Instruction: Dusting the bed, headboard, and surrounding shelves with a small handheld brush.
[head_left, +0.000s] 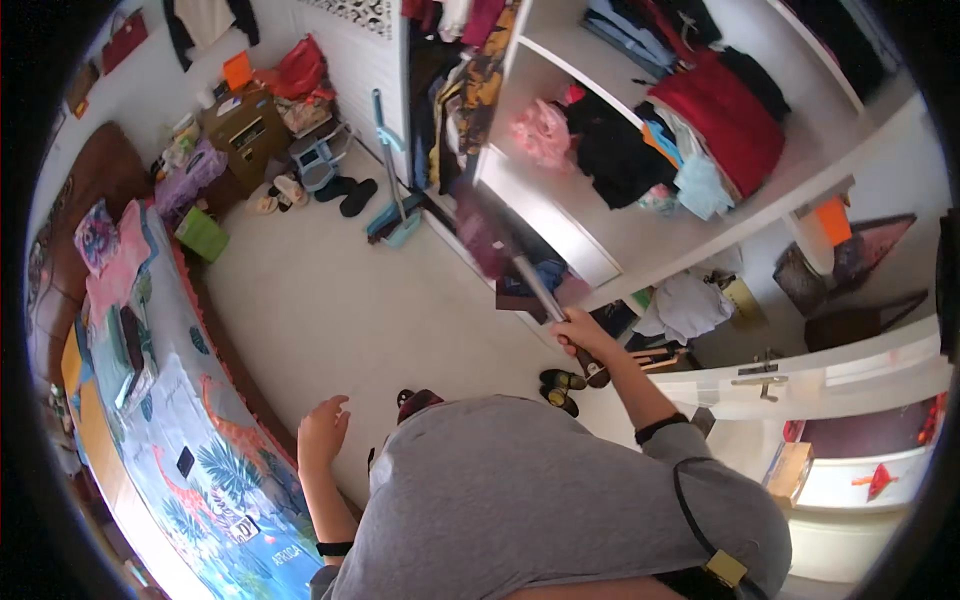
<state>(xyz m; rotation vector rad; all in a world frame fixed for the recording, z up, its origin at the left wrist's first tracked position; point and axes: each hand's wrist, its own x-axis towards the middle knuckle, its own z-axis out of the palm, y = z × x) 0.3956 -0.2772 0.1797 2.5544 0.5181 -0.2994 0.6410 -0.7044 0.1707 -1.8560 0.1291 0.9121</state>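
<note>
My right hand (583, 334) is closed around the dark grip of a duster with a metal handle (538, 286). The duster's dark red head (484, 229) is blurred and lies over the lower front of the open wardrobe (551, 217), by a drawer with folded clothes (544, 277). Whether the head touches anything, I cannot tell. My left hand (322, 433) is empty, its fingers apart, over the floor beside the bed. On the shelf above the drawer lie a pink garment (541, 133), black clothes (616, 154) and a dark red cloth (724, 120).
A bed (195, 420) with a printed sheet and a phone (185, 462) runs along the left. A blue broom and dustpan (397, 225) stand by the wardrobe. Shoes (561, 390) lie near my feet, slippers (352, 196) farther off. A white door (795, 379) is at right.
</note>
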